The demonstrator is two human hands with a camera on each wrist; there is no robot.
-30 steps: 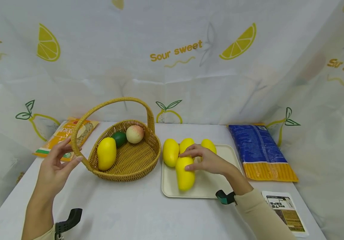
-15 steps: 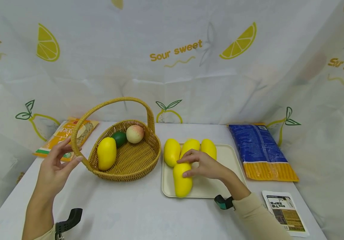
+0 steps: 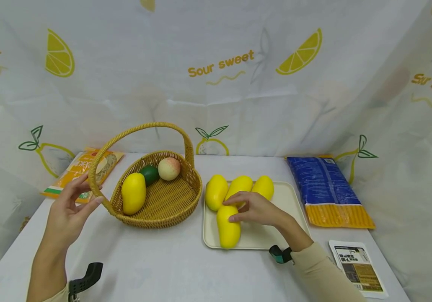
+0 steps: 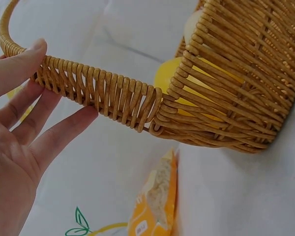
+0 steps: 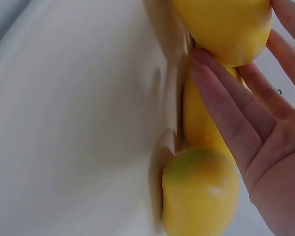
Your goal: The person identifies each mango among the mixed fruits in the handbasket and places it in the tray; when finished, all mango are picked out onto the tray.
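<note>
My left hand (image 3: 66, 212) holds the side of the arched handle (image 4: 88, 81) of a wicker basket (image 3: 163, 218), thumb on one face and fingers on the other. Inside the basket lie a yellow mango (image 3: 133, 193), a dark green fruit (image 3: 149, 175) and a pale peach (image 3: 169, 168). On the right, my right hand (image 3: 259, 208) grips the upper end of a mango (image 3: 229, 230) at the front left of a cream tray (image 3: 268, 240). Behind it sit a left mango (image 3: 216, 193), a middle mango (image 3: 240, 185) and a right mango (image 3: 264, 187), partly hidden by the hand.
An orange food packet (image 3: 84, 167) lies behind the left hand. Beyond the tray's right side is a blue and yellow bag (image 3: 329, 191), with a flat white packet (image 3: 359, 268) nearer the front. A printed white curtain (image 3: 216, 109) hangs behind the table.
The gripped mango and my right hand have moved slightly toward me and left, then nearly stopped. The mangoes behind have shifted a little, the middle one rightward. My left hand stays put.
</note>
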